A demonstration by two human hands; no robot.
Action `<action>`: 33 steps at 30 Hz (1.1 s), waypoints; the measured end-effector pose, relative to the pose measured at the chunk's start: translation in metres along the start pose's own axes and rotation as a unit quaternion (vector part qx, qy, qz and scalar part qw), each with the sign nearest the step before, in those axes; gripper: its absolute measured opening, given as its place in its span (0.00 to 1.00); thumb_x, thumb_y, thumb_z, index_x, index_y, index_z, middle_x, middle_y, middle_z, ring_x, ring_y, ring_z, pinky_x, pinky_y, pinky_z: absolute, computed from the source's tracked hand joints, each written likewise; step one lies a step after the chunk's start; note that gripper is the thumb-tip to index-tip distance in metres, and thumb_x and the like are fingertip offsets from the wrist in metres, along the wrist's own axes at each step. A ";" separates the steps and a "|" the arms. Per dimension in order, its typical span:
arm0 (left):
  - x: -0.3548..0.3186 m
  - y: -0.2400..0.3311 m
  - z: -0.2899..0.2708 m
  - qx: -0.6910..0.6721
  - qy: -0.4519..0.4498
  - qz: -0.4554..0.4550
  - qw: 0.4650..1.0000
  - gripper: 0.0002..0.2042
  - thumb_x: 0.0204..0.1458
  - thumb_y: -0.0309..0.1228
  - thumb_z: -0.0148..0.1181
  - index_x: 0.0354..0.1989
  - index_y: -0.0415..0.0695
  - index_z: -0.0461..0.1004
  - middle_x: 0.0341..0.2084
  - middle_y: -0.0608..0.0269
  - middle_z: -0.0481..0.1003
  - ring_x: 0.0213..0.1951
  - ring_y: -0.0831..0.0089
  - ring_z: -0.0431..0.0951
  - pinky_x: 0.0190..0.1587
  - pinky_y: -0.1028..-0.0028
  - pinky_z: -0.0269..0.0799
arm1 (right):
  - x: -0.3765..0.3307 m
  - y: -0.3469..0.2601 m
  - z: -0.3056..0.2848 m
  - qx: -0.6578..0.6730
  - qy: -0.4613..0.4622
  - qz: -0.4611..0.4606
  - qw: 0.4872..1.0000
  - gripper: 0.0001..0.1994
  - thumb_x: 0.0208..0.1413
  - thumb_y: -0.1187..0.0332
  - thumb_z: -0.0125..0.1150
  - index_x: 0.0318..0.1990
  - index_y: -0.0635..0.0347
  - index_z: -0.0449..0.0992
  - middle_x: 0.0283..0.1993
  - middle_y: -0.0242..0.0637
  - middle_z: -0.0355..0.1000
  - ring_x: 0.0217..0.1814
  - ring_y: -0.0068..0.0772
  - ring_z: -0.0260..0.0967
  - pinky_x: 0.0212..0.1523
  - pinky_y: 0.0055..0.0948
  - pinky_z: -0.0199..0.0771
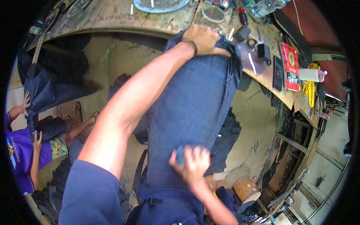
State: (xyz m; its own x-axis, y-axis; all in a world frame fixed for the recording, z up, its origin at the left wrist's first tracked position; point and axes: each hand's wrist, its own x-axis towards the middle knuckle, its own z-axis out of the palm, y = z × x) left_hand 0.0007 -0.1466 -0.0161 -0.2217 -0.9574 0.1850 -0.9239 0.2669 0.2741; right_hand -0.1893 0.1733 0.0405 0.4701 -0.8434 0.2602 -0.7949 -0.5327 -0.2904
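A length of dark blue denim (187, 101), shaped like a trouser leg, stretches from the table edge down to my lap. At its far end my left hand (202, 39) is closed on the bunched denim, the wrist bent over the table edge. My right hand (193, 163) is over the near part of the denim, its fingers closed round a small blue object (180, 155). Motion blurs this hand, and most of the object is hidden in the grip, so its kind does not show. Whether it touches the cloth I cannot tell.
On the wooden table (112, 20) are a red packet (288, 63), a dark phone (277, 73), scissors (252, 43), a white squeeze bottle (311, 75) and a clear bottle (268, 6). A wooden stool (246, 189) stands low right. At left another person (28, 150) handles dark cloth (56, 90).
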 end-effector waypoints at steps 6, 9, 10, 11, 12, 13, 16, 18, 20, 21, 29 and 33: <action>-0.006 0.000 -0.009 -0.013 -0.009 0.015 1.000 0.46 0.49 0.85 0.51 0.34 0.47 0.89 0.31 0.47 0.86 0.38 0.49 0.89 0.43 0.54 0.85 | 0.069 -0.024 -0.034 0.143 -0.044 -0.100 0.984 0.18 0.42 0.54 0.78 0.29 0.53 0.74 0.28 0.38 0.67 0.31 0.40 0.68 0.30 0.42 0.67; -0.004 -0.001 -0.012 -0.025 -0.013 0.030 0.999 0.47 0.47 0.85 0.52 0.37 0.47 0.89 0.33 0.46 0.86 0.40 0.48 0.89 0.44 0.53 0.85 | 0.183 0.021 0.029 0.018 0.064 -0.095 0.993 0.18 0.46 0.58 0.78 0.36 0.57 0.74 0.33 0.42 0.68 0.33 0.46 0.68 0.33 0.44 0.68; -0.001 -0.003 -0.012 -0.023 -0.012 0.028 0.999 0.47 0.47 0.85 0.52 0.37 0.48 0.90 0.34 0.46 0.87 0.40 0.47 0.89 0.45 0.52 0.85 | 0.173 0.019 0.040 0.015 0.052 -0.083 0.995 0.18 0.46 0.59 0.78 0.37 0.57 0.75 0.34 0.42 0.68 0.35 0.46 0.68 0.34 0.45 0.68; 0.000 -0.003 -0.011 -0.014 -0.009 0.024 1.000 0.46 0.46 0.85 0.53 0.38 0.49 0.90 0.36 0.46 0.87 0.41 0.47 0.88 0.47 0.53 0.84 | 0.160 0.014 0.050 0.016 0.052 -0.065 0.996 0.18 0.46 0.59 0.77 0.37 0.57 0.75 0.35 0.42 0.68 0.36 0.47 0.68 0.35 0.46 0.68; 0.002 -0.004 -0.009 -0.015 -0.013 0.037 0.999 0.46 0.46 0.85 0.53 0.37 0.49 0.90 0.36 0.45 0.87 0.41 0.46 0.88 0.48 0.53 0.84 | 0.113 -0.005 0.043 0.020 0.004 -0.044 0.999 0.17 0.47 0.59 0.76 0.38 0.56 0.76 0.37 0.42 0.68 0.38 0.47 0.68 0.37 0.47 0.69; 0.003 -0.003 -0.006 -0.029 0.000 0.037 0.999 0.46 0.46 0.85 0.53 0.37 0.49 0.90 0.35 0.46 0.87 0.42 0.47 0.88 0.48 0.53 0.84 | 0.067 -0.023 0.033 0.035 -0.029 -0.032 0.998 0.18 0.47 0.59 0.76 0.40 0.57 0.78 0.39 0.42 0.70 0.41 0.48 0.70 0.41 0.48 0.71; 0.006 0.000 -0.001 0.012 -0.009 0.016 1.000 0.46 0.48 0.84 0.52 0.41 0.47 0.89 0.36 0.48 0.87 0.42 0.47 0.88 0.48 0.53 0.84 | -0.075 -0.070 0.000 0.087 -0.076 -0.020 0.993 0.18 0.44 0.56 0.79 0.34 0.56 0.79 0.33 0.37 0.68 0.36 0.42 0.68 0.37 0.41 0.69; 0.004 0.007 -0.004 0.031 -0.025 0.005 0.999 0.47 0.48 0.84 0.52 0.42 0.47 0.89 0.37 0.48 0.87 0.43 0.48 0.88 0.48 0.53 0.84 | -0.120 -0.078 -0.011 0.151 -0.187 0.033 0.970 0.18 0.44 0.54 0.80 0.35 0.53 0.80 0.35 0.33 0.71 0.39 0.38 0.71 0.39 0.39 0.71; -0.002 0.017 -0.012 -0.006 -0.026 0.000 1.000 0.46 0.51 0.82 0.53 0.43 0.46 0.88 0.41 0.47 0.86 0.46 0.48 0.87 0.48 0.49 0.82 | -0.125 -0.075 -0.007 0.140 -0.083 0.074 0.984 0.16 0.46 0.55 0.78 0.37 0.51 0.80 0.35 0.34 0.70 0.39 0.37 0.72 0.40 0.39 0.71; -0.007 0.023 -0.014 -0.004 -0.047 -0.039 0.998 0.43 0.54 0.79 0.53 0.45 0.45 0.88 0.44 0.47 0.85 0.47 0.48 0.86 0.49 0.49 0.81 | -0.125 -0.079 -0.005 0.122 -0.042 0.107 0.986 0.18 0.48 0.54 0.78 0.41 0.52 0.80 0.38 0.35 0.72 0.42 0.39 0.72 0.42 0.41 0.71; -0.062 0.047 0.018 0.132 0.051 -0.001 0.990 0.28 0.74 0.47 0.53 0.72 0.38 0.68 0.69 0.44 0.73 0.70 0.49 0.71 0.72 0.55 0.65 | -0.233 -0.122 -0.078 0.328 -0.080 0.370 0.866 0.41 0.54 0.53 0.74 0.71 0.64 0.67 0.72 0.53 0.61 0.62 0.62 0.78 0.61 0.52 0.83; -0.059 0.032 0.050 0.102 0.078 0.009 0.992 0.39 0.73 0.60 0.47 0.72 0.30 0.67 0.68 0.37 0.71 0.70 0.44 0.71 0.72 0.55 0.64 | -0.278 -0.080 -0.083 0.401 -0.056 0.483 0.776 0.49 0.56 0.44 0.71 0.79 0.64 0.61 0.74 0.66 0.68 0.65 0.62 0.78 0.65 0.50 0.79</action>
State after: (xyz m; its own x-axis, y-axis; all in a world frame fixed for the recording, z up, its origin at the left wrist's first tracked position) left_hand -0.0312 -0.0875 -0.0656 -0.2019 -0.9200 0.3358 -0.9678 0.2400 0.0758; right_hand -0.2878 0.4566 0.0675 -0.1311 -0.8532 -0.5048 -0.3237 0.5181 -0.7917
